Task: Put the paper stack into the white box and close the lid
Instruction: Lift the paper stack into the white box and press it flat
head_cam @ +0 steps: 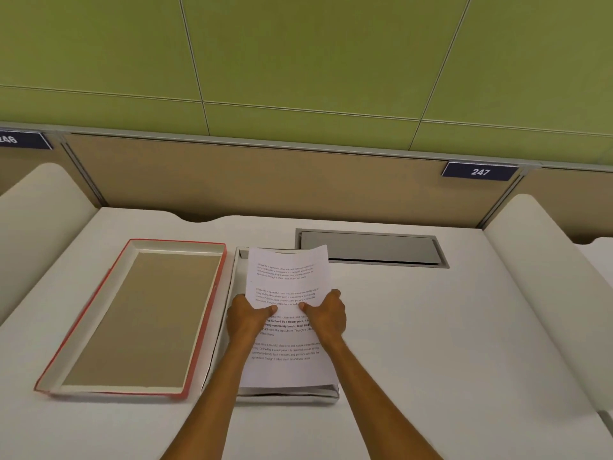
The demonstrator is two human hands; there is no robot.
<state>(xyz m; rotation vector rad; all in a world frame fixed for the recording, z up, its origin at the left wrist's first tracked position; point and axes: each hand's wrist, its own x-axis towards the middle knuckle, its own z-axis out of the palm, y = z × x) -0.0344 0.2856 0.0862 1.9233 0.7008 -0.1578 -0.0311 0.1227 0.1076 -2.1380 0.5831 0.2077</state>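
Note:
A stack of printed white paper is held over the open white box in the middle of the desk. My left hand grips the stack's left edge and my right hand grips its right edge, thumbs on top of the text. The paper hides most of the box; only its left wall, far corner and near right corner show. I cannot tell whether the stack rests in the box or hovers above it. The lid, red-edged with a brown inside, lies upside down to the left of the box.
A grey cable hatch is set into the white desk behind and right of the box. Beige partition panels stand at the back, with number signs reading 247 and 246. Curved white dividers rise on both sides.

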